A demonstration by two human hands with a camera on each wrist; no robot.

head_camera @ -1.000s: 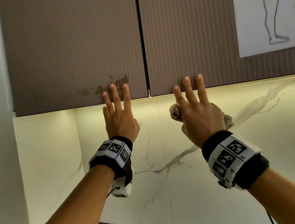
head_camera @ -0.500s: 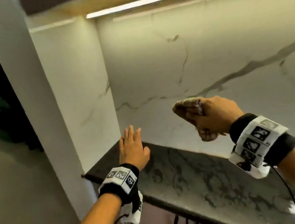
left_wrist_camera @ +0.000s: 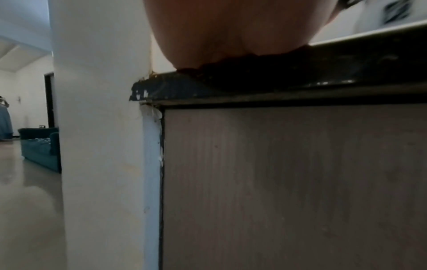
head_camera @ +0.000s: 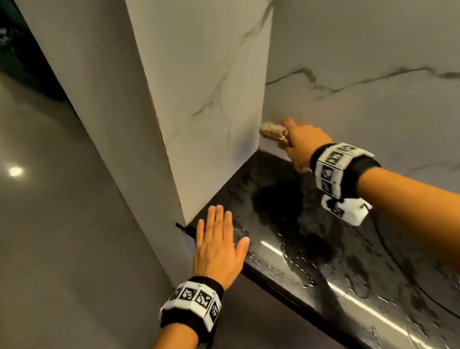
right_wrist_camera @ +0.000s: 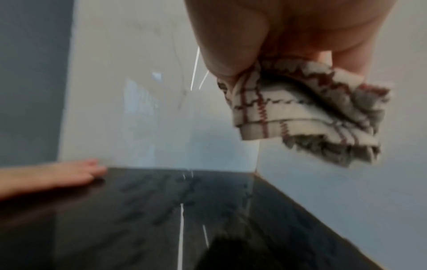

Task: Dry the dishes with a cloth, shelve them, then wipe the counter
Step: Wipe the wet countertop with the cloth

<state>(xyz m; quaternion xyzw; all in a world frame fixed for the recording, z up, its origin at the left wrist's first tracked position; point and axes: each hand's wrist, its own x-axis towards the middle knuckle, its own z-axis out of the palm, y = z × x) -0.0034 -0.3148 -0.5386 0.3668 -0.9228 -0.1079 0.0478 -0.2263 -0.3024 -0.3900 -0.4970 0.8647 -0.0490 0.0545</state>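
Note:
My right hand (head_camera: 296, 139) grips a bunched checked cloth (head_camera: 273, 133), held above the far left corner of the dark wet counter (head_camera: 309, 237). In the right wrist view the cloth (right_wrist_camera: 307, 113) hangs from my thumb and fingers, clear of the counter (right_wrist_camera: 161, 219). My left hand (head_camera: 219, 243) lies flat with straight fingers on the counter's front left corner, beside the white pillar (head_camera: 202, 87). In the left wrist view the palm (left_wrist_camera: 231, 36) rests on the counter edge (left_wrist_camera: 254, 87). No dishes are in view.
A white marble backsplash (head_camera: 383, 42) runs behind the counter. Water drops lie on the counter near the front edge. Below it is a brown cabinet front (left_wrist_camera: 289, 182). Grey floor (head_camera: 35, 237) opens to the left, with a blue sofa (left_wrist_camera: 41, 146) beyond.
Both hands came down from the upper cabinet doors. The left hand now lies flat on the counter corner, and the right hand carried the cloth down to the far corner.

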